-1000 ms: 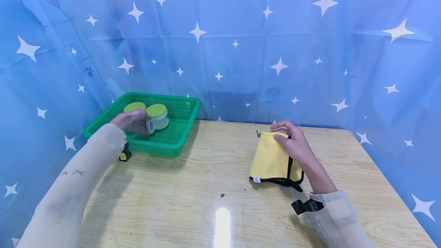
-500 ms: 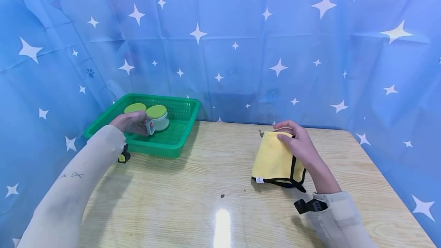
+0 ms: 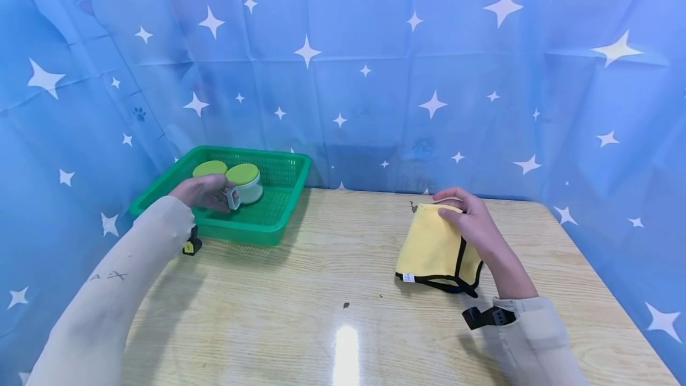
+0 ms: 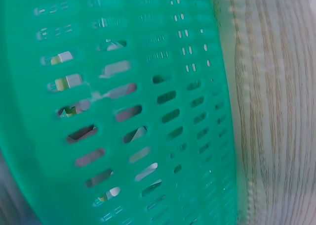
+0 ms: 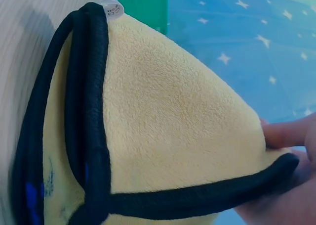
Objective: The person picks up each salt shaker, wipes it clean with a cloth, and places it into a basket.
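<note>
My left hand (image 3: 208, 190) reaches into a green plastic basket (image 3: 270, 234), fingers curled on the pale handle (image 3: 233, 198) of a clear jar (image 3: 252, 190) with a lime-green lid. Behind the hand sits a second lime-green lid (image 3: 210, 167), its lower part hidden. In the left wrist view the slotted basket wall (image 4: 29, 136) blocks most of the hand. On the right, my right hand (image 3: 467, 214) pinches the upper edge of a folded yellow towel (image 3: 432, 240) with black trim and a white label (image 3: 408, 277). The right wrist view shows the towel's (image 5: 173, 101) upper part raised and slanting.
A wood-grain table (image 3: 300, 290) lies beneath everything, with a small dark speck (image 3: 346, 305) near its middle. A blue star-printed curtain (image 3: 364, 76) hangs behind the table and along both sides. The basket stands at the back left.
My right hand has drawn the towel a little to the right. The left hand has stayed at the jar's handle in the basket.
</note>
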Available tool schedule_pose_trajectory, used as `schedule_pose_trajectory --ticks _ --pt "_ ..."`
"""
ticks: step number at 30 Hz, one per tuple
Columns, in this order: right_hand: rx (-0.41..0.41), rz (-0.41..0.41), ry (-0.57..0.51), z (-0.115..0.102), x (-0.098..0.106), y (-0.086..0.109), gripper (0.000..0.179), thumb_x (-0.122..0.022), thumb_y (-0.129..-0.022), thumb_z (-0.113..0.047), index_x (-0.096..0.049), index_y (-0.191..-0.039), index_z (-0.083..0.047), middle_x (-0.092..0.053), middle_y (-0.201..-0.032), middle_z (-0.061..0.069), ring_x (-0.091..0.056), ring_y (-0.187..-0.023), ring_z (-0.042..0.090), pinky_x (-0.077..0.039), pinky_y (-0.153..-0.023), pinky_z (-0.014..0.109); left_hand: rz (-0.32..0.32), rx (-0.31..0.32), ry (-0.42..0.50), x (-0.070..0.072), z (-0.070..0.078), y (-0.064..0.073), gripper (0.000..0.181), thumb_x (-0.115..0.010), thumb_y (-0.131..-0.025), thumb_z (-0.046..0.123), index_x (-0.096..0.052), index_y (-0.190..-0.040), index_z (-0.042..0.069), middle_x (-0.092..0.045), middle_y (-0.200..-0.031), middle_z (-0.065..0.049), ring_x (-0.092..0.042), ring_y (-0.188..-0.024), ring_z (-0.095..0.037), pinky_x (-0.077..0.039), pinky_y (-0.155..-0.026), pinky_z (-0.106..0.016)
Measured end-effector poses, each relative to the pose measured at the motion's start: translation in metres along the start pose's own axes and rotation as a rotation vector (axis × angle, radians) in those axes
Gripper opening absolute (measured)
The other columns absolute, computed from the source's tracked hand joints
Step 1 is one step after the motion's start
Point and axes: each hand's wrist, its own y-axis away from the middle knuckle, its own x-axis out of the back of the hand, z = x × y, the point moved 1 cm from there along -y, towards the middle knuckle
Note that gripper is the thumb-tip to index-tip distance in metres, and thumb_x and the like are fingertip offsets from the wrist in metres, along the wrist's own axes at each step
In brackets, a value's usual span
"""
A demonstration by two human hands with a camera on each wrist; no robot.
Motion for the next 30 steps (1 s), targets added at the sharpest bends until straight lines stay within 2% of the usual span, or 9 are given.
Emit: schedule_pose_trajectory --ticks 4,8,11,14,21,24,30 --pt "-0.005 0.009 0.008 0.006 0.004 -0.001 0.031 -0.053 -0.107 -0.011 -0.054 -0.136 -0.003 -0.053 -0.149 0.023 -0.063 -0.103 -0.002 -0.053 -0.084 0.023 0.015 -0.007 0.002 0.000 0.001 -0.001 0.045 -0.027 -0.114 0.025 -0.051 -0.129 -0.010 -0.051 -0.133 -0.030 -0.050 -0.134 -0.048 -0.044 -0.115 -0.055" --pt "-0.018 0.016 0.033 0.012 0.007 -0.003 0.031 -0.051 -0.107 -0.012 -0.054 -0.136 -0.001 -0.054 -0.149 0.024 -0.064 -0.119 0.018 -0.049 -0.091 0.022 0.025 -0.008 0.002 0.000 0.001 -0.002 0.045 -0.028 -0.114 0.025 -0.051 -0.129 -0.011 -0.052 -0.131 -0.029 -0.051 -0.133 -0.048 -0.044 -0.115 -0.055" --pt "-0.029 0.025 0.061 0.018 0.010 -0.005 0.031 -0.050 -0.107 -0.011 -0.054 -0.136 0.001 -0.055 -0.148 0.024 -0.057 -0.131 0.034 -0.047 -0.096 0.026 0.028 -0.004 -0.001 0.001 0.001 -0.002 0.045 -0.028 -0.114 0.025 -0.052 -0.129 -0.010 -0.052 -0.132 -0.030 -0.052 -0.133 -0.049 -0.045 -0.114 -0.055" --pt "-0.032 0.034 0.090 0.024 0.012 -0.006 0.031 -0.050 -0.107 -0.010 -0.056 -0.136 0.002 -0.057 -0.144 0.026 -0.052 -0.135 0.040 -0.045 -0.099 0.033 0.026 -0.007 -0.018 0.001 0.000 -0.001 0.046 -0.027 -0.113 0.025 -0.053 -0.128 -0.010 -0.051 -0.134 -0.030 -0.054 -0.131 -0.047 -0.046 -0.113 -0.054" --pt "-0.049 0.024 0.155 0.037 0.018 -0.007 0.029 -0.051 -0.107 -0.009 -0.059 -0.133 0.001 -0.060 -0.139 0.027 -0.054 -0.132 0.041 -0.047 -0.101 0.044 0.032 -0.011 -0.036 0.000 -0.001 0.000 0.046 -0.026 -0.114 0.025 -0.055 -0.127 -0.009 -0.053 -0.133 -0.029 -0.056 -0.127 -0.043 -0.049 -0.111 -0.053" --pt "-0.057 0.024 0.181 0.046 0.021 -0.007 0.029 -0.053 -0.106 -0.010 -0.060 -0.132 0.002 -0.061 -0.136 0.030 -0.058 -0.126 0.042 -0.049 -0.094 0.040 0.032 -0.010 -0.024 -0.001 -0.001 0.000 0.046 -0.026 -0.114 0.025 -0.053 -0.128 -0.010 -0.051 -0.133 -0.030 -0.056 -0.127 -0.044 -0.049 -0.111 -0.053" --pt "-0.106 0.012 0.231 0.064 0.028 -0.008 0.028 -0.058 -0.105 -0.013 -0.063 -0.128 0.002 -0.065 -0.127 0.030 -0.065 -0.107 0.032 -0.050 -0.080 0.032 0.026 -0.008 -0.031 -0.001 -0.002 0.002 0.047 -0.025 -0.114 0.025 -0.052 -0.128 -0.011 -0.048 -0.135 -0.032 -0.053 -0.131 -0.048 -0.047 -0.112 -0.054"
